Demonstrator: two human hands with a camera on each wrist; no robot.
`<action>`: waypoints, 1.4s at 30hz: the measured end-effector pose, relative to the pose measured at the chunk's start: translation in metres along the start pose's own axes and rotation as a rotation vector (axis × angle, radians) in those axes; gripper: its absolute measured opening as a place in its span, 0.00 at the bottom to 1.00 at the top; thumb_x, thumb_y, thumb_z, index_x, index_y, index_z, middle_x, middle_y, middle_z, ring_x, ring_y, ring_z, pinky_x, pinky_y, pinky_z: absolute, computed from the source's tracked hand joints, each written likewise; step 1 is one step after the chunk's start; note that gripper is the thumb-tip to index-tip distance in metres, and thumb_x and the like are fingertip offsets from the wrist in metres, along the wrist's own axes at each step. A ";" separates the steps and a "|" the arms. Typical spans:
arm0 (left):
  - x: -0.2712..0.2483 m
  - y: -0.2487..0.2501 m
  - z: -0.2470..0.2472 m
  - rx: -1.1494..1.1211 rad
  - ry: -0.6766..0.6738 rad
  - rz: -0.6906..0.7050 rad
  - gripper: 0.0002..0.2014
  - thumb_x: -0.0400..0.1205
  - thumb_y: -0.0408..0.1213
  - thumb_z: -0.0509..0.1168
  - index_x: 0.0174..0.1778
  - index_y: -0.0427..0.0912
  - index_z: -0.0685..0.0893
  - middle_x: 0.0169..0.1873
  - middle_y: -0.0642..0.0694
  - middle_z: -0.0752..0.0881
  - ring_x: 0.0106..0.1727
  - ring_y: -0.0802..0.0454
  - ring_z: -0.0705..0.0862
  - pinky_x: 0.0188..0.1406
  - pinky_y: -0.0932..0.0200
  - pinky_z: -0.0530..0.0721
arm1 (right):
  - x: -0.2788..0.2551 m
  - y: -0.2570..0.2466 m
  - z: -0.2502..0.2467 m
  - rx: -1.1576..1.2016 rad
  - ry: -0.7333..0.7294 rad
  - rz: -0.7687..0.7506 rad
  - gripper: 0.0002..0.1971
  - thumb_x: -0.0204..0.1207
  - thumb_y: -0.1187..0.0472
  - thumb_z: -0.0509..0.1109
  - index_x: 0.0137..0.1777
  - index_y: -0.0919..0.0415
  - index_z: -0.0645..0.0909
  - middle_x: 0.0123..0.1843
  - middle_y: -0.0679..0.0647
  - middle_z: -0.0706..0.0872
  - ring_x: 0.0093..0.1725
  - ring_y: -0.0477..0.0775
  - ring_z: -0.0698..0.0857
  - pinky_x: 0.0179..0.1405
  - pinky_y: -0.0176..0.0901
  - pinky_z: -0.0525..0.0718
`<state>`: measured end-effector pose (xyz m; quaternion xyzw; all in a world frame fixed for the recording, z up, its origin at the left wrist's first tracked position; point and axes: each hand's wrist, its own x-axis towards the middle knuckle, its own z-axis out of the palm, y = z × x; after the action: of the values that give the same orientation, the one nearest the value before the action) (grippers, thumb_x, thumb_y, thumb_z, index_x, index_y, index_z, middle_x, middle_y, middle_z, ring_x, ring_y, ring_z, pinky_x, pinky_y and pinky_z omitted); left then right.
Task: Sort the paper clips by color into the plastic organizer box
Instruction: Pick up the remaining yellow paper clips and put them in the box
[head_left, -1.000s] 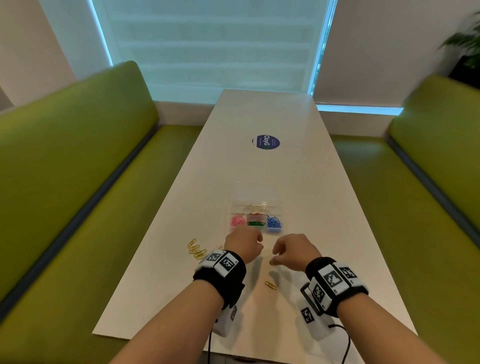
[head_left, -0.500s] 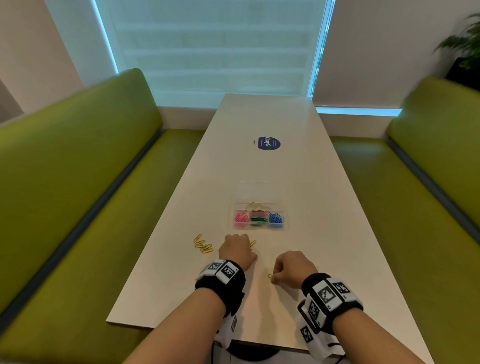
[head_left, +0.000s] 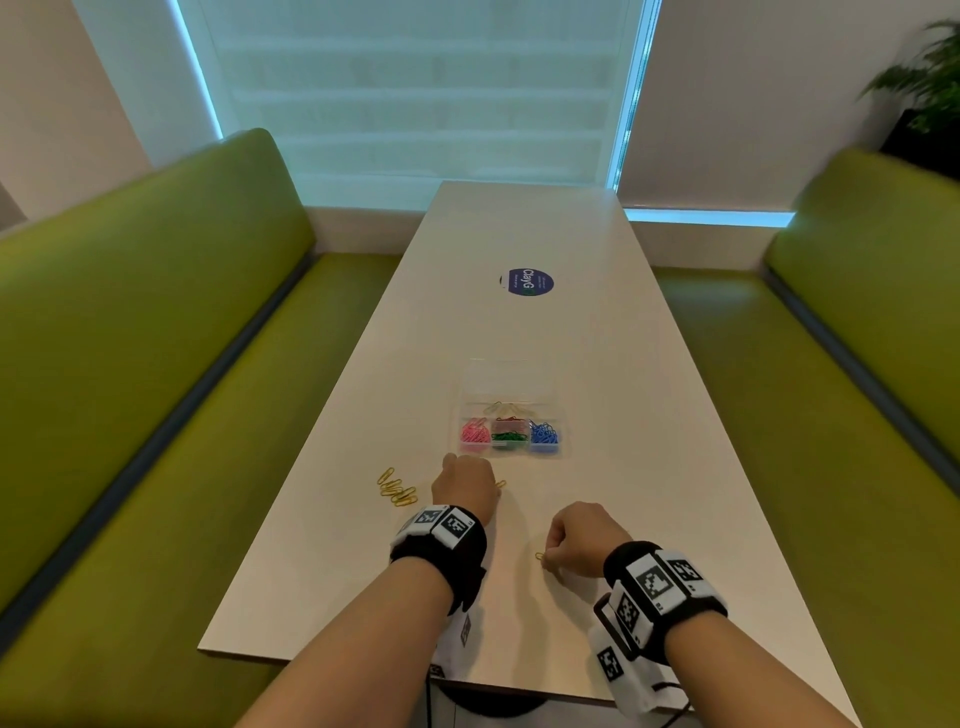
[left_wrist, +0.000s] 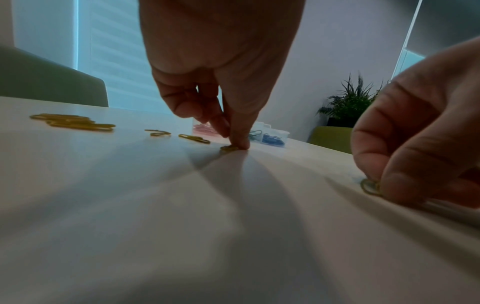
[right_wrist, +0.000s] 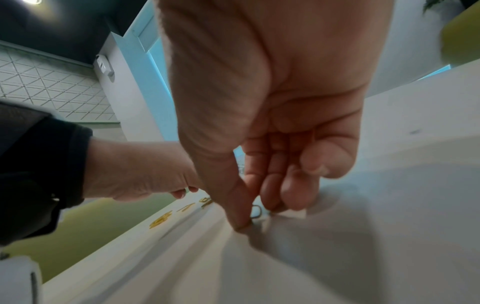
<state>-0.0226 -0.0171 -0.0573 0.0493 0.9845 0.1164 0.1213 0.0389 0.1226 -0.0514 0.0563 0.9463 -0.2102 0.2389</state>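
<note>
A clear plastic organizer box (head_left: 511, 410) lies open mid-table with pink clips (head_left: 474, 432), green clips (head_left: 506, 440) and blue clips (head_left: 543, 434) in its front compartments. Several yellow clips (head_left: 397, 491) lie loose to its near left. My left hand (head_left: 465, 486) is down on the table just before the box; in the left wrist view its thumb and forefinger (left_wrist: 235, 142) pinch one end of a yellow clip (left_wrist: 228, 148) that still lies flat. Nearer to me, my right hand (head_left: 558, 556) pinches another yellow clip (right_wrist: 255, 211) against the tabletop.
The long white table (head_left: 597, 364) has a round blue sticker (head_left: 530, 283) farther back. Green benches (head_left: 130, 364) run along both sides. Two more yellow clips (left_wrist: 179, 135) lie between the pile and my left fingers. A plant (head_left: 930, 88) stands at the far right.
My right hand has drawn back toward me to the lone yellow clip and closed its fingers on it. My left hand has dropped from the box's front onto a clip on the table.
</note>
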 end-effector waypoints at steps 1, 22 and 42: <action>0.001 0.000 0.000 -0.005 -0.007 -0.007 0.16 0.86 0.41 0.59 0.67 0.40 0.81 0.64 0.40 0.79 0.69 0.45 0.73 0.63 0.53 0.78 | 0.000 0.000 -0.001 0.001 -0.003 -0.004 0.12 0.72 0.58 0.73 0.28 0.51 0.77 0.43 0.50 0.85 0.45 0.47 0.81 0.53 0.40 0.84; 0.034 -0.001 -0.040 -0.305 0.270 0.034 0.10 0.81 0.39 0.61 0.53 0.45 0.86 0.50 0.43 0.86 0.61 0.48 0.77 0.52 0.54 0.79 | 0.084 -0.032 -0.096 0.069 0.374 -0.077 0.11 0.78 0.63 0.64 0.54 0.58 0.87 0.57 0.53 0.88 0.58 0.54 0.84 0.59 0.46 0.83; 0.076 -0.010 -0.049 -0.260 0.264 0.047 0.13 0.83 0.35 0.57 0.59 0.45 0.84 0.52 0.46 0.87 0.62 0.49 0.76 0.50 0.55 0.78 | 0.131 -0.032 -0.091 0.098 0.354 -0.018 0.16 0.78 0.65 0.62 0.62 0.55 0.84 0.65 0.54 0.84 0.62 0.55 0.82 0.64 0.48 0.81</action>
<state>-0.1094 -0.0280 -0.0310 0.0405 0.9671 0.2510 -0.0066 -0.1222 0.1324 -0.0297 0.0958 0.9627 -0.2451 0.0636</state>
